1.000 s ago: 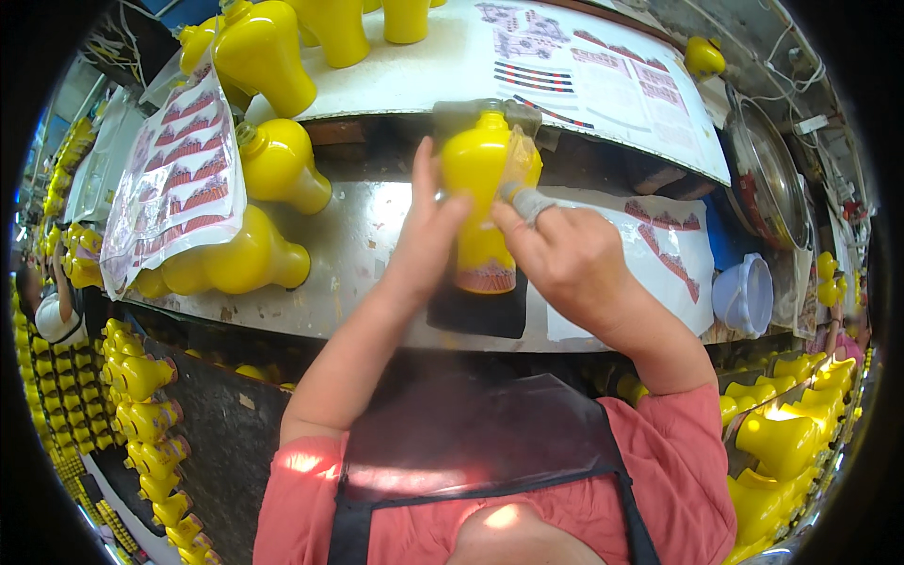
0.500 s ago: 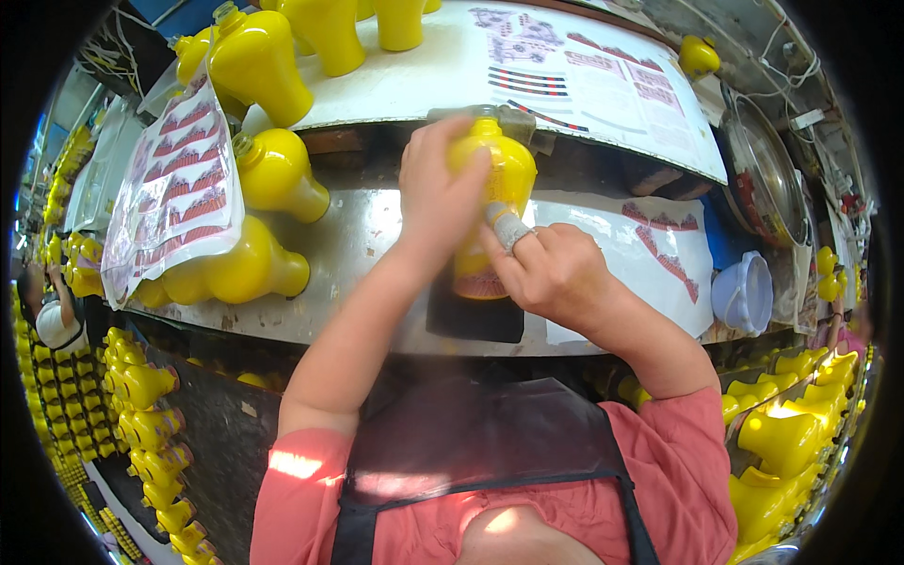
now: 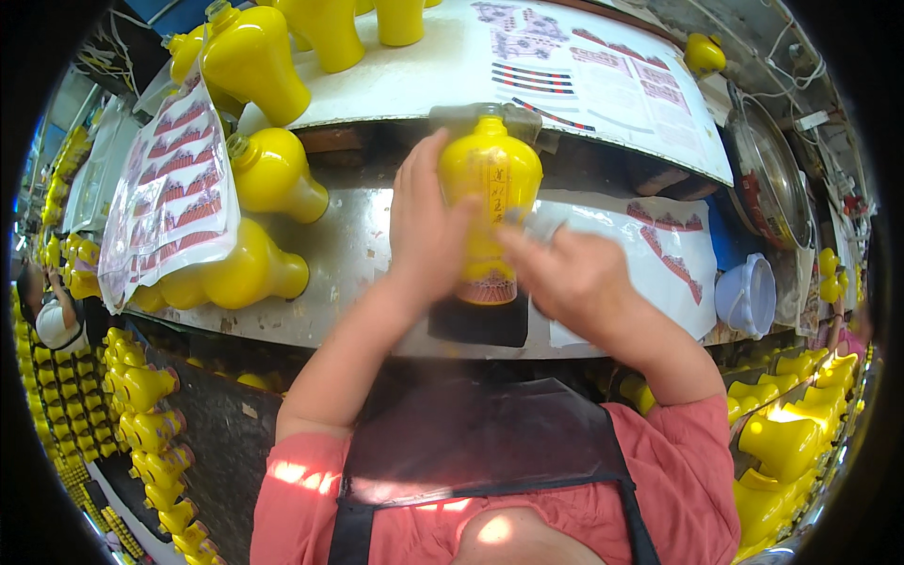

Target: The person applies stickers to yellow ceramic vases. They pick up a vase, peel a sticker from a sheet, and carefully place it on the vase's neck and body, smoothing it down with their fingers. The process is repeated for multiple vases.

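A glossy yellow bottle (image 3: 513,179) with a clear neck, dark lettering and a red-purple patterned band at its base lies neck-away on the metal bench. My left hand (image 3: 421,221) is against its left side, fingers stretched upward, thumb blurred over the front. At the bottle's lower right is my right hand (image 3: 576,275), its other fingers curled and its thumb side close to the surface. Motion smears those fingertips, and a greyish wrap on one finger is only faintly visible. Beneath the bottle's base is a black pad (image 3: 478,323).
Printed sheets lie on the white board (image 3: 452,56) and right of the bottle. More yellow bottles (image 3: 278,174) stand and lie at left, partly under a patterned decal sheet (image 3: 179,188). A pale bucket (image 3: 746,295) sits at right. Rows of bottles flank the bench.
My left hand has slid down from the bottle's upper front to its left side, uncovering the lettering. My right hand has shifted slightly right and down, away from the middle.
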A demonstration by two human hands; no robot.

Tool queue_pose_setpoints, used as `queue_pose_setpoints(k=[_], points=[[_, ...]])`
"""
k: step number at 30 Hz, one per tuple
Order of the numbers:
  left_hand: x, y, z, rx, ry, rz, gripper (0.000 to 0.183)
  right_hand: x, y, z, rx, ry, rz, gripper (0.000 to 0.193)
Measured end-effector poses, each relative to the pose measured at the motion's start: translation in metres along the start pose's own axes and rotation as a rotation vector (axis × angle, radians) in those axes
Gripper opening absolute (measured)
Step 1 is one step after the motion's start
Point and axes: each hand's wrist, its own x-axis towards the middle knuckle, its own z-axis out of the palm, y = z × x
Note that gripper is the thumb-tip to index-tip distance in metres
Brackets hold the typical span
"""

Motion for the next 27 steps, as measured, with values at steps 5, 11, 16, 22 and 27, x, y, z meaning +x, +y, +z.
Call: queue_pose_setpoints(k=[5,11,16,22,27], points=[[-0.013,0.008,-0.003,0.293,-0.095,0.238,0.082,0.019,0.027,0.018,0.144,-0.023,0.298,0.049],[-0.005,0.004,-0.008,0.282,-0.234,0.144,0.09,0.034,0.038,0.018,0.342,-0.074,0.521,0.046],[-0.006,0.003,-0.01,0.252,-0.229,0.163,0.093,0.036,0.039,0.014,0.315,-0.124,0.403,0.048],[-0.004,-0.01,-0.006,0.263,-0.257,0.168,0.095,0.031,0.043,0.02,0.311,-0.157,0.454,0.056],[-0.027,-0.019,-0.002,-0.259,-0.195,-0.178,0.106,0.007,0.034,0.027,0.695,-0.09,0.723,0.077]])
